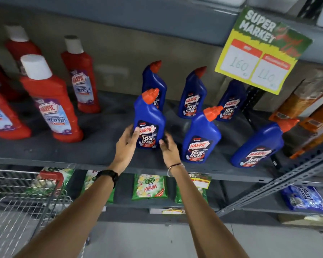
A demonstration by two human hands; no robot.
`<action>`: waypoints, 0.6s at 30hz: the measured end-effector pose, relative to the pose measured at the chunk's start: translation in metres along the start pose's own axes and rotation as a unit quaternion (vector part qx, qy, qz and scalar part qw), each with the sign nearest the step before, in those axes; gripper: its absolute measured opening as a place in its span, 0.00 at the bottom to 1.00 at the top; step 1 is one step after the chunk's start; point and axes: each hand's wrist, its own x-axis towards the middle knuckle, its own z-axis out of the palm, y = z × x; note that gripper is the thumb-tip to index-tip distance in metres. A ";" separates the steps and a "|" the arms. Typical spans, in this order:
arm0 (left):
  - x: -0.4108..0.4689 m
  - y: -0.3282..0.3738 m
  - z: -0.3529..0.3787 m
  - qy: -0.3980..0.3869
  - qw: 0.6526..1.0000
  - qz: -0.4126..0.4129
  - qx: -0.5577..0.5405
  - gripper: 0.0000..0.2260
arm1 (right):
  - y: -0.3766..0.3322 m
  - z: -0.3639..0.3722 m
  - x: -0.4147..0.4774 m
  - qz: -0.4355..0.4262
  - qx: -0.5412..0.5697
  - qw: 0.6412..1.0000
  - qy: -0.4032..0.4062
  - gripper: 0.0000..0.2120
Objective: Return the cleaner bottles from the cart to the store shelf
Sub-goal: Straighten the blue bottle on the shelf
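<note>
Both hands are on one blue plastic Harpic toilet-cleaner bottle with an angled orange cap (150, 120), which stands upright on the dark grey metal store shelf (101, 155), near its front edge. The left hand (128, 140) grips the bottle's lower left side, thumb across the label; the right hand (167, 146) cups its lower right side with curled fingers touching the plastic.

Directly behind this bottle stands a second blue bottle (154, 79), partly hidden by it. To the right of the held bottle a third blue bottle (200, 135) stands near the shelf front, and beyond that a fourth (257, 144) leans toward the right. Two more blue bottles (192, 94) (231, 101) stand farther back, right of the held one.

To the left of the held bottle are tall red Harpic bathroom-cleaner bottles with white caps (50, 101). A yellow-and-green price sign (263, 49) hangs above and to the right. Below and left of the held bottle is the wire shopping cart (24, 200); under the shelf lie green detergent packets (149, 187).
</note>
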 end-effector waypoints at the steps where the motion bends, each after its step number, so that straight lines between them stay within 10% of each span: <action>1: -0.001 0.001 -0.002 -0.003 1.000 0.001 0.006 0.11 | 0.002 0.000 -0.001 -0.003 -0.006 1.000 0.003 0.20; 18: -0.036 0.005 -0.014 -0.014 0.999 0.028 0.017 0.13 | 0.010 0.010 -0.047 0.006 0.016 0.999 0.050 0.19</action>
